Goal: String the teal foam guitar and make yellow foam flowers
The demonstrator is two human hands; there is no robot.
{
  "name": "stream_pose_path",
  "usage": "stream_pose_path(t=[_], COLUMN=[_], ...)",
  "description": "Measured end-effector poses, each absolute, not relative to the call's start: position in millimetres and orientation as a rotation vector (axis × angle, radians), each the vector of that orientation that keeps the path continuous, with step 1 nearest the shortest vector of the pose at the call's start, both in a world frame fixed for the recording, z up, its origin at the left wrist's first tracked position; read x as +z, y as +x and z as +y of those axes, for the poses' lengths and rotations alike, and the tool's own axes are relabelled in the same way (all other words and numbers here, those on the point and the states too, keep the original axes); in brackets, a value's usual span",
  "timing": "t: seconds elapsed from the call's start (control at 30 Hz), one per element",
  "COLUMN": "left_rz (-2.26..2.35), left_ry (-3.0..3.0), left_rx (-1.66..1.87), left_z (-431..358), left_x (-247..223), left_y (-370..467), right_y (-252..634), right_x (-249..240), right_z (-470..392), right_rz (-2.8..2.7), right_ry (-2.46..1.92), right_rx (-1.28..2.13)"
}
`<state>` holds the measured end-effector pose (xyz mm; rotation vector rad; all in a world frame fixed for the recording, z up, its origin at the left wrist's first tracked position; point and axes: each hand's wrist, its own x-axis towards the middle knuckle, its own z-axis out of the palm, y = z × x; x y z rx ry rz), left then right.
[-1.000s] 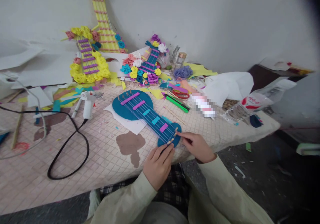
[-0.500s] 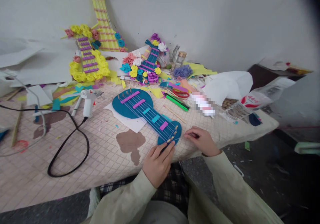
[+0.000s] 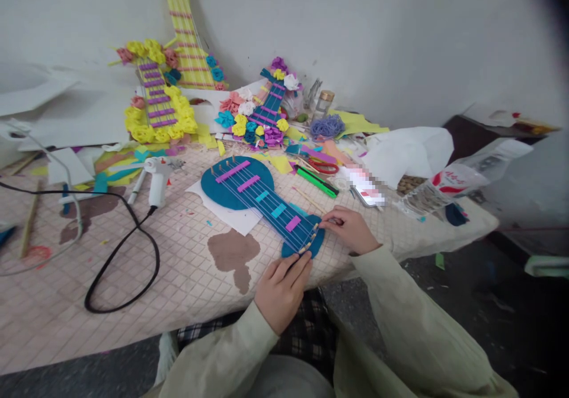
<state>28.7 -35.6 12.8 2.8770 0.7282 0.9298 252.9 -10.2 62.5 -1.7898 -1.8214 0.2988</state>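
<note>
A blue paper craft guitar (image 3: 235, 193) lies slantwise on the table, its wide body away from me and its small head near me. Pale strings run along its neck over purple and light-blue strips, between small wooden pegs at both ends. My left hand (image 3: 282, 294) rests with stretched fingers on the near edge of the guitar's head, steadying it. At the head's right edge, by the pegs, my right hand (image 3: 351, 230) is closed in a pinch on a thin string, which is barely visible. White card shows under the guitar's body.
A white glue gun (image 3: 157, 184) with a looping black cable (image 3: 155, 255) lies left. Beyond the guitar are a green cutter (image 3: 316, 181), red-handled scissors (image 3: 324, 166), purple yarn (image 3: 328, 127) and paper scraps. Decorated guitars (image 3: 160, 98) lean on the wall. A plastic bottle (image 3: 462, 178) lies right.
My right hand has moved left and slightly away from me, up to the edge of the guitar's head. My left hand stays in place on the guitar.
</note>
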Motion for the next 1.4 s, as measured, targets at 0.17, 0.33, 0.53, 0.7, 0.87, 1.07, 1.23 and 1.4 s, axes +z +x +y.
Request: stream_pose_path(t=[0.17,0.33,0.53,0.7,0.87,1.07,1.23,1.4], left_rz=[0.707,0.715,0.735,0.726,0.710,0.697,0.702,0.710], left_ry=[2.895,2.886,2.855,2.842,2.821,2.796,2.793,2.803], left_rx=[0.961,0.947,0.964,0.957,0.953,0.977,0.986,0.980], left_z=[-35,-36,-36,-36,-35,-35,-35,-35], left_x=[11,12,11,11,11,10,10,11], left_y=[28,28,29,29,29,29,29,29], right_y=[258,262,257,244,229,218,207,195], right_x=[59,62,77,86,95,100,100,107], right_z=[-3,10,30,43,49,41,30,21], right_rz=[-1.863,-1.963,-2.181,-2.332,-2.418,-2.507,-2.585,-2.665], right_ry=[-1.804,-1.829,-1.859,-1.917,-2.004,-2.036,-2.031,-2.015], right_rx=[0.315,0.368,0.559,0.697,0.691,0.487,0.326,0.250])
